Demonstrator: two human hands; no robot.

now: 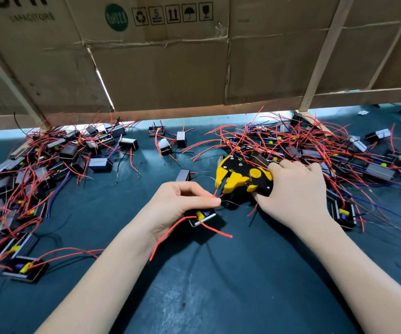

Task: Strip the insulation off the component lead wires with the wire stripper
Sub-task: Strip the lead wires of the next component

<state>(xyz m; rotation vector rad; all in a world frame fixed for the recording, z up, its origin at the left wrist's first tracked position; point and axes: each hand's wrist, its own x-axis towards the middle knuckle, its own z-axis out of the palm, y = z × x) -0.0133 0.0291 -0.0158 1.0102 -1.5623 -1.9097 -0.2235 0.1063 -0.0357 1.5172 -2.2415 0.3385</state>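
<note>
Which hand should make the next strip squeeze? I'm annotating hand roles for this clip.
The right hand. It already grips the wire stripper by its handles, head pointed at the red lead wire. The left hand is occupied pinching that wire and holding its component.

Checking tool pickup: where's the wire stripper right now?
In the head view, right of centre: the wire stripper is gripped in the right hand, jaws facing the red lead pinched by the left hand.
</note>
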